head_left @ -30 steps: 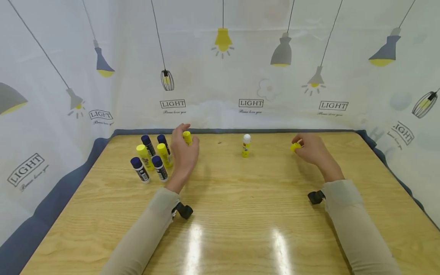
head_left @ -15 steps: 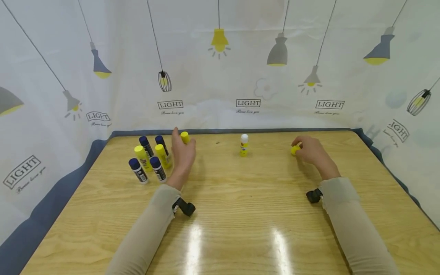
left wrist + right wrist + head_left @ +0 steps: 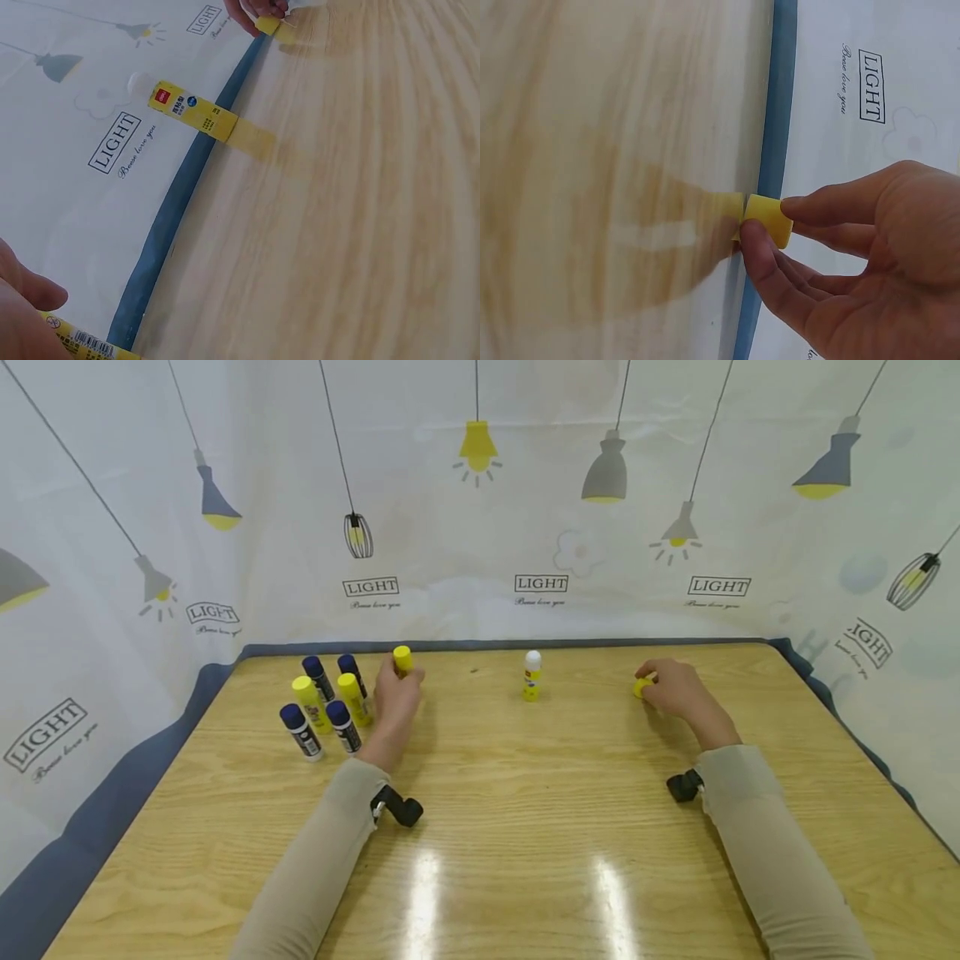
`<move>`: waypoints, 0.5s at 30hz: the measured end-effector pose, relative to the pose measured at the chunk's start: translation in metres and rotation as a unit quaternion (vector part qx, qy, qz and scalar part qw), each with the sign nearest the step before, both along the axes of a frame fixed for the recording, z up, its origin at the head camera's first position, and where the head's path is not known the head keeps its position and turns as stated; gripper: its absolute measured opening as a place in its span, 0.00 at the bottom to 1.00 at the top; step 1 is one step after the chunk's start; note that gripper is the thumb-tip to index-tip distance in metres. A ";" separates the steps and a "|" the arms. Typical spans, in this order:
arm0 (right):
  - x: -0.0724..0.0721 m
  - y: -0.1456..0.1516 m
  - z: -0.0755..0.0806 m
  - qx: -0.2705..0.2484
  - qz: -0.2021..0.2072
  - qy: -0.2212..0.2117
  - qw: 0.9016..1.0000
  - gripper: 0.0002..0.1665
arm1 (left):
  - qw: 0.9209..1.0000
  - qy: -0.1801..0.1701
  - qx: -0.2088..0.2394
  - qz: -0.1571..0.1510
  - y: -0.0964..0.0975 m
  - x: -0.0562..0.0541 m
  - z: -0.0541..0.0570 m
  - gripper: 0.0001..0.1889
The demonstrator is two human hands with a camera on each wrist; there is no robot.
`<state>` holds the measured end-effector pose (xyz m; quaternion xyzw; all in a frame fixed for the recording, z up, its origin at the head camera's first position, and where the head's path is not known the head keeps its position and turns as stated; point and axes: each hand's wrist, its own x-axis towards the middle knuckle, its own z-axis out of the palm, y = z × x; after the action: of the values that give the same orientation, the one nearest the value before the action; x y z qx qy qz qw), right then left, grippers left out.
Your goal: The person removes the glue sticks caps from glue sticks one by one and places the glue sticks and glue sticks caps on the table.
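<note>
My left hand (image 3: 397,697) holds a yellow-capped glue stick (image 3: 402,658) at the back left, its fingers curled round the body below the cap. In the left wrist view only the thumb side of that hand and part of the stick's printed yellow label (image 3: 82,343) show. Over at the right, my right hand (image 3: 678,689) pinches a small yellow cap (image 3: 769,220) between thumb and fingertips, low at the wooden tabletop. Between the hands stands an upright glue stick (image 3: 532,678) with a yellow body and a white top.
Left of my left hand several glue sticks stand upright in a cluster, some with navy caps (image 3: 293,717), others yellow (image 3: 306,693). The wooden table (image 3: 525,827) ends at the back against a dark blue edge and a lamp-printed curtain (image 3: 450,535).
My left hand's fingers were raised and spread beside the yellow-capped glue stick; now they have closed in round it. My right hand stays at the right with the yellow cap.
</note>
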<state>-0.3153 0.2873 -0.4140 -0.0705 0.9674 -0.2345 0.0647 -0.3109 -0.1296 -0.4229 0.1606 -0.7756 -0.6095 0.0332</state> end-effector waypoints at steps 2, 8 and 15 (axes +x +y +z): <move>0.000 0.001 0.000 0.000 0.002 -0.001 1.000 0.27 | 1.000 0.000 0.003 -0.007 0.000 -0.001 -0.002 0.32; -0.001 0.003 -0.001 -0.008 0.004 -0.009 1.000 0.29 | 1.000 -0.006 0.011 -0.014 -0.002 -0.003 -0.006 0.31; 0.000 0.003 0.002 -0.017 0.004 -0.022 1.000 0.34 | 1.000 -0.003 0.005 -0.020 -0.003 -0.006 -0.007 0.27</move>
<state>-0.3149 0.2907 -0.4118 -0.0706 0.9613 -0.2520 0.0859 -0.3167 -0.1323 -0.4302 0.1473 -0.7760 -0.6131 0.0177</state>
